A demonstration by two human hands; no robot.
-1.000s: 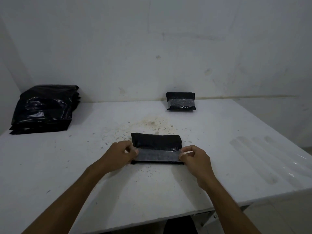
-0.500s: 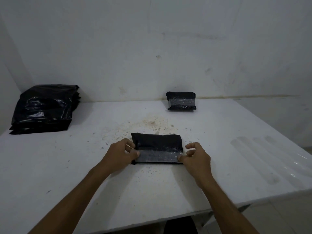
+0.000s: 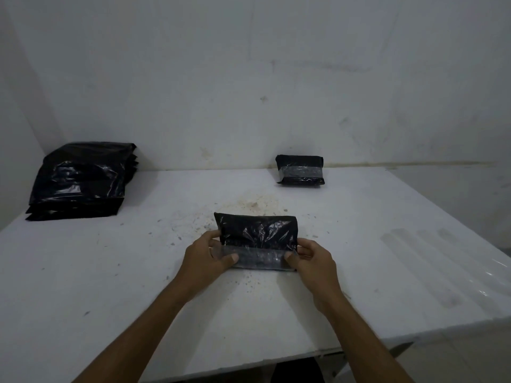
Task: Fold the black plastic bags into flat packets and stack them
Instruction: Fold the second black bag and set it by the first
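A folded black plastic bag packet (image 3: 257,236) lies in the middle of the white table (image 3: 110,272), with a grey shiny strip along its near edge. My left hand (image 3: 206,258) grips the packet's left end, thumb on the strip. At the right end, my right hand (image 3: 312,258) pinches the same packet. A finished packet (image 3: 300,170) with a grey band rests at the far edge by the wall. A pile of unfolded black bags (image 3: 80,181) sits at the far left corner.
The white wall (image 3: 249,78) stands right behind the table. Brown stains and specks (image 3: 249,205) mark the tabletop beyond the packet. The table's near edge (image 3: 276,360) runs below my forearms, and its right edge drops off at the far right.
Both hands closed again on the packet's ends after the right hand briefly loosened. The packet's far part now looks raised and puffier.
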